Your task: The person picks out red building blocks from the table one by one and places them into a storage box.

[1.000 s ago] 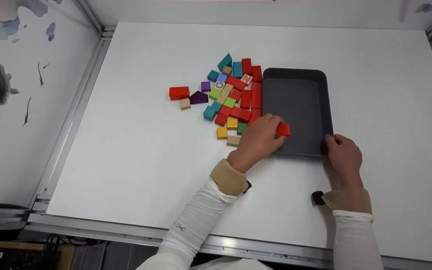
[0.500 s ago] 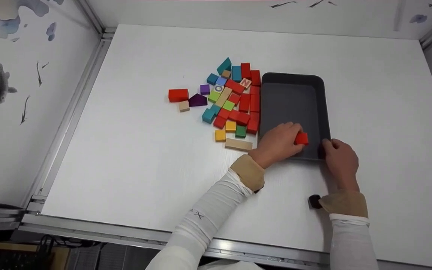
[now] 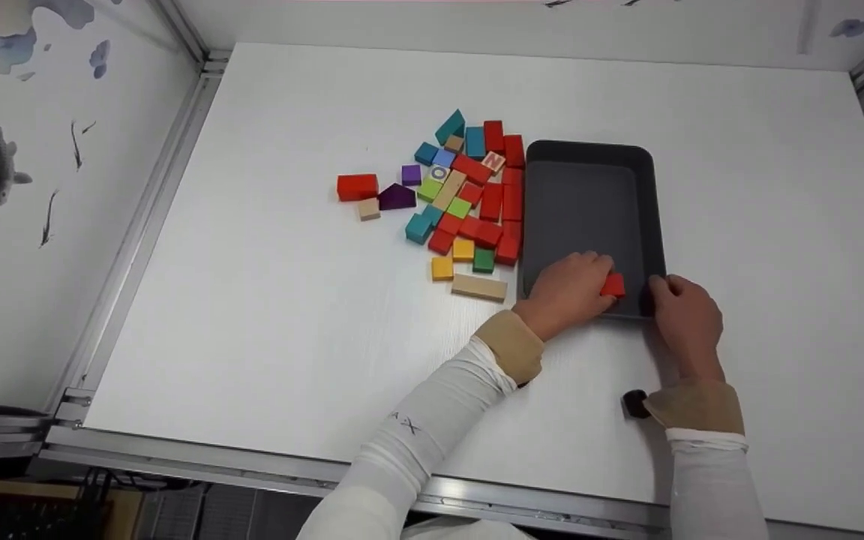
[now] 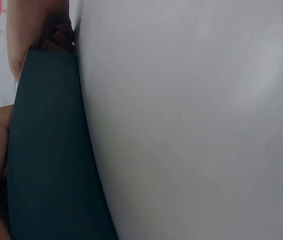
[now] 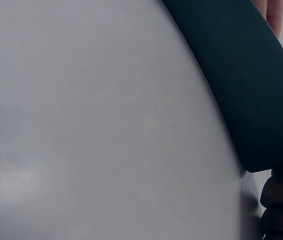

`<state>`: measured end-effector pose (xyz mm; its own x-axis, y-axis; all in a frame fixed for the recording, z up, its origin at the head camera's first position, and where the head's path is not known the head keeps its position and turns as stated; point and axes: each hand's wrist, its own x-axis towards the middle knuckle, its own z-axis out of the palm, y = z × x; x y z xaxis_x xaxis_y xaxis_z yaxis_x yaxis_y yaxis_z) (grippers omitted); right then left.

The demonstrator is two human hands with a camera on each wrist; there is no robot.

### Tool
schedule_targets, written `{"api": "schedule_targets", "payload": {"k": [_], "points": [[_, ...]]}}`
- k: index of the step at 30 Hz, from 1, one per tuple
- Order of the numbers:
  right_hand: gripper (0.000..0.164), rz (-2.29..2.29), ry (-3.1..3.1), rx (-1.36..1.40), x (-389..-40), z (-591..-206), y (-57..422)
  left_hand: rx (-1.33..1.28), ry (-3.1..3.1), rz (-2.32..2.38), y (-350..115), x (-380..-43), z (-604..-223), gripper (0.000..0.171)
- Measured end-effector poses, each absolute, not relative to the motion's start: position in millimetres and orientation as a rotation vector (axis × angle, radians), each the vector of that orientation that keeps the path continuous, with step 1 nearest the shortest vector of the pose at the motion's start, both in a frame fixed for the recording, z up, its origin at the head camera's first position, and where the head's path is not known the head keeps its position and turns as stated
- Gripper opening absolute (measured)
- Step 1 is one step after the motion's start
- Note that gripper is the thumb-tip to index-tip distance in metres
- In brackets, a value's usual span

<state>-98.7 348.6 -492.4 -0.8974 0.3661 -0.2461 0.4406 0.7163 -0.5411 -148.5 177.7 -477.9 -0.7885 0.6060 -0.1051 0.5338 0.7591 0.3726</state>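
Note:
In the head view my left hand (image 3: 568, 291) reaches over the near rim of a dark grey rectangular tray (image 3: 586, 202). Its fingers and thumb grip a red block (image 3: 613, 285), low in the tray's near right part. My right hand (image 3: 688, 319) pinches the tray's right wall close to the near corner. Both wrist views are mostly filled by the tray's outer side (image 4: 51, 150) and the white tabletop. The red block is hidden from them. Curled fingers of the right hand (image 5: 281, 205) show at the lower right of the right wrist view.
Many coloured blocks (image 3: 469, 202) lie packed against the tray's left side, mostly red. A long wooden block (image 3: 478, 287) lies nearest me. A red block (image 3: 357, 187), a purple block (image 3: 397, 196) and a small wooden cube (image 3: 369, 209) lie farther left.
My left hand has carried the red block rightward and nearer to me, from the tray's left side to its near right part. The right hand has stayed on the tray's wall.

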Motion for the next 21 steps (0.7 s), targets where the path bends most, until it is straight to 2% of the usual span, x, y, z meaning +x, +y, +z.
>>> {"api": "schedule_targets", "payload": {"k": [10, 21], "points": [[0.053, -0.936, 2.773, 0.704, -101.1, -492.4, 344.8, 0.899, 2.765, 0.472, 180.4, -147.6, -481.5, 0.04], [0.048, -0.912, 2.795, 0.694, -98.6, -492.2, 350.1, 0.86, 2.695, 0.5, 184.0, -145.6, -481.7, 0.048]]}}
